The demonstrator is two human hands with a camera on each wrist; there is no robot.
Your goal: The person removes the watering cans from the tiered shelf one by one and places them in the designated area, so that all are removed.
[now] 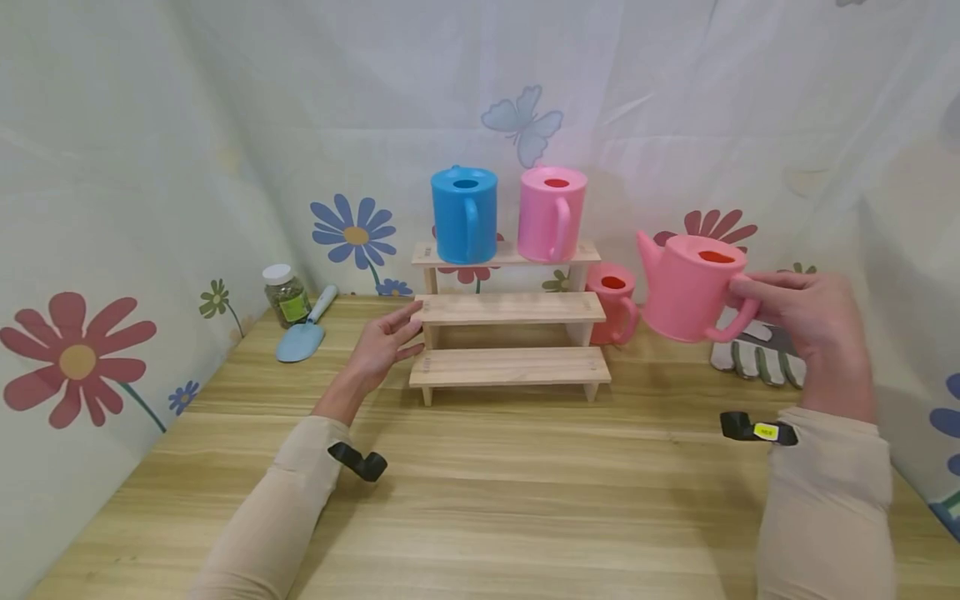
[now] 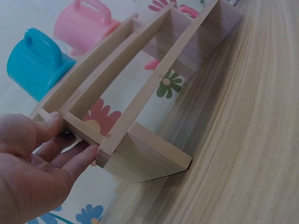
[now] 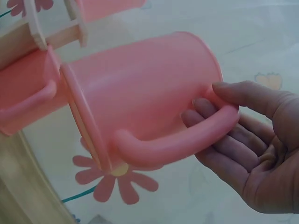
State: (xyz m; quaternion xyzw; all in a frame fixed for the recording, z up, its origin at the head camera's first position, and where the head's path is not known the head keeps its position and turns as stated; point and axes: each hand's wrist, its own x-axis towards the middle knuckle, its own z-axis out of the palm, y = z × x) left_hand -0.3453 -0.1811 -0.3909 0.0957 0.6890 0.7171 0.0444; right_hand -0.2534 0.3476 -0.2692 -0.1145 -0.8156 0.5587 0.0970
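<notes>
Tabletop point(image 1: 525, 508): wood-grained, spreading from your near side to the backdrop.
Wrist mounts point(image 1: 357, 462): black, one at each of your sleeves point(image 1: 262, 525); the right one bears a yellow tag point(image 1: 766, 432) whose dark marks are too small to read.
Left hand point(image 1: 378, 343): your thumb and fingers are parted and relaxed, touching the left end of the wooden stand point(image 1: 510, 367).
Step ends: small dark marks, which you cannot make out.
Right hand point(image 1: 821, 321): you grip the handle of a pink watering can point(image 1: 686, 292).
Held can's place: raised over the right of the tabletop, apart from the stand, spout to the left, red opening upward.
Striped glove point(image 1: 746, 360): far right, partly hidden by your right hand.
Trowel point(image 1: 302, 342): pale blue, far left, just beside the jar.
Jar point(image 1: 283, 293): white lid, green label point(image 1: 295, 309), its print illegible.
Low pink can point(image 1: 609, 302): partly behind the stand's right end.
Top step: blue can point(image 1: 450, 221) left, upper pink can point(image 1: 538, 218) right, handles towards you.
Backdrop point(image 1: 420, 125): pale, printed with flowers and a butterfly.
</notes>
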